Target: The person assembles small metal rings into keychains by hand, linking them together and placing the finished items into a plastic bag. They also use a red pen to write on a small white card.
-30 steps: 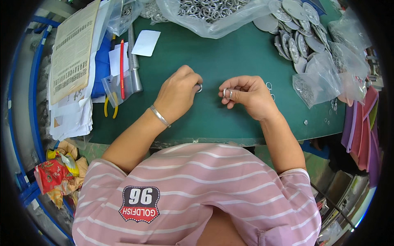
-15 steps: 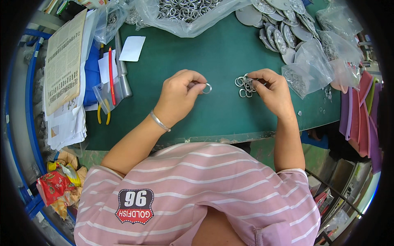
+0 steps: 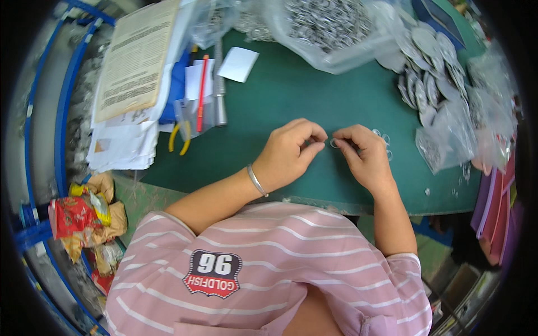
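Observation:
Close together over the green table (image 3: 280, 89), my two hands face each other with their fingertips a small gap apart. My right hand (image 3: 367, 157) pinches a small silver metal ring (image 3: 333, 143) between thumb and forefinger. Thumb and fingers of my left hand (image 3: 288, 154) are pressed together too, but whatever they hold is hidden. A few loose metal rings (image 3: 386, 139) lie on the table just past my right hand, which covers part of them.
A clear bag (image 3: 330, 53) full of metal rings stands at the back. Round silver medallions (image 3: 426, 73) are heaped at the far right beside small plastic bags (image 3: 445, 140). Papers (image 3: 134, 67), a red pencil (image 3: 202, 92) and yellow-handled pliers (image 3: 180, 140) are at the left.
My right hand has left the loose rings with one ring in its fingers and come toward my left hand. The whole view has shifted and tilted; the ring in my left hand no longer shows.

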Available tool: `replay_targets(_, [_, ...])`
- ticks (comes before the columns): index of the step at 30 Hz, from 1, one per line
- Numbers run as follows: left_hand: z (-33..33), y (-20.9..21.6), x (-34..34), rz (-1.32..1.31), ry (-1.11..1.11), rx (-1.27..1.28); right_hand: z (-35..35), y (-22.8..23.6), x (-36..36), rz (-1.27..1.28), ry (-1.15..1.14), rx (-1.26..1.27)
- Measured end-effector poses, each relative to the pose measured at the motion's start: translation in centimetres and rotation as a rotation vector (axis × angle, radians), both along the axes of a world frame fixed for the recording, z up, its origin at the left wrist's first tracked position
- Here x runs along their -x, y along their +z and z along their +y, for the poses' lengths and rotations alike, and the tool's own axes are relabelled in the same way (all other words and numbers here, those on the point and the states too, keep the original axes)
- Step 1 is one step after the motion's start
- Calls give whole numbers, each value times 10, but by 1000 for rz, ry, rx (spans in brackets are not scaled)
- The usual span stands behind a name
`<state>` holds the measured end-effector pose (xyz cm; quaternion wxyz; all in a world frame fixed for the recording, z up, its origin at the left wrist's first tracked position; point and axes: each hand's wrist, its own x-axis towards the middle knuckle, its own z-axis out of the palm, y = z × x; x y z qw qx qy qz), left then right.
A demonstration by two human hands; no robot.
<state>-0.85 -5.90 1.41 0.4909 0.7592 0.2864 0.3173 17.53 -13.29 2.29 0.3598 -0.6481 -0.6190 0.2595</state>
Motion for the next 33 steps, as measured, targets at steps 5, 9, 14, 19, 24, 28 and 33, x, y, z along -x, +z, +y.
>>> replay_targets(5, [5,5,47,29,206,-113,35,-1,27,-112,128,-72])
replay_targets(9, [8,11,70,28,296,-131,103,-11,74,-188,225,-425])
replay_targets(14, [5,8,84,38,335,-204,174,-39,105,-466,201,-526])
replay_targets(19, [9,13,97,67,467,-328,131,14,90,-754,350,-382])
replay_targets(24, [6,-11,94,247,188,-318,89,43,84,-503,733,346])
replay_targets(28, [4,-22,98,270,73,-453,127,36,91,-604,620,-103])
replay_targets(33, [9,-25,104,236,-68,-508,186,-6,155,-615,723,-651])
